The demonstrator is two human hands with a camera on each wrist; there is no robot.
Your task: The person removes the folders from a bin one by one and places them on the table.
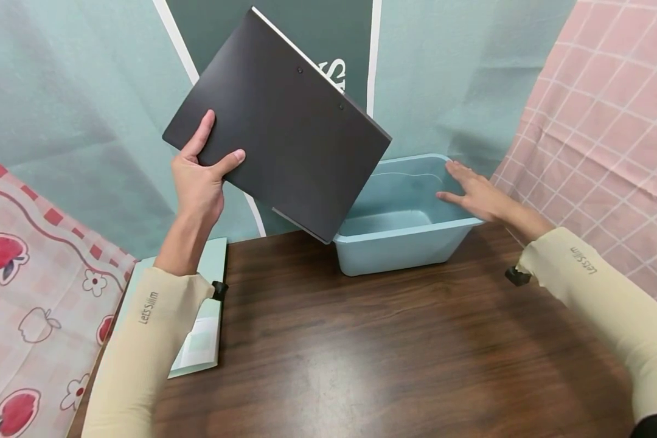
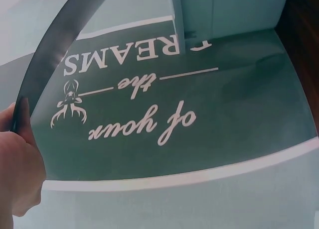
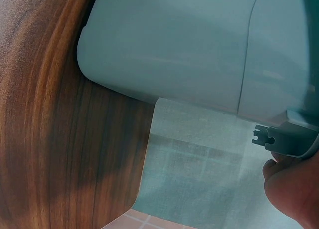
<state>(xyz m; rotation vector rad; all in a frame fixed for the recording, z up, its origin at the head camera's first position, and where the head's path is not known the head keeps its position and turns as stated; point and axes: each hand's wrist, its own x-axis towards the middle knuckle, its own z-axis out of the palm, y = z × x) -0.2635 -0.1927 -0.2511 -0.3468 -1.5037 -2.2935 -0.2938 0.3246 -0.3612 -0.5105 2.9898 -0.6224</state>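
Note:
My left hand (image 1: 197, 182) grips a black file folder (image 1: 285, 121) by its lower left edge, thumb lying on the face turned to me. The folder is raised and tilted, its lower corner overlapping the left end of a light blue plastic bin (image 1: 399, 246) in the head view. Two small rivets and a white strip show along its upper edge. In the left wrist view the folder (image 2: 55, 45) appears nearly edge-on beside the hand. My right hand (image 1: 479, 193) lies at the bin's right rim with its fingers extended and thumb apart. The bin stands upright, its inner floor visible.
A pale green folder (image 1: 210, 261) with a whitish sheet lies on the brown wooden table (image 1: 328, 340) at the left, partly behind my forearm. Green printed cloth (image 1: 87, 109) hangs behind, pink checked cloth (image 1: 608, 121) at the right and apple-patterned cloth (image 1: 33, 292) at the left.

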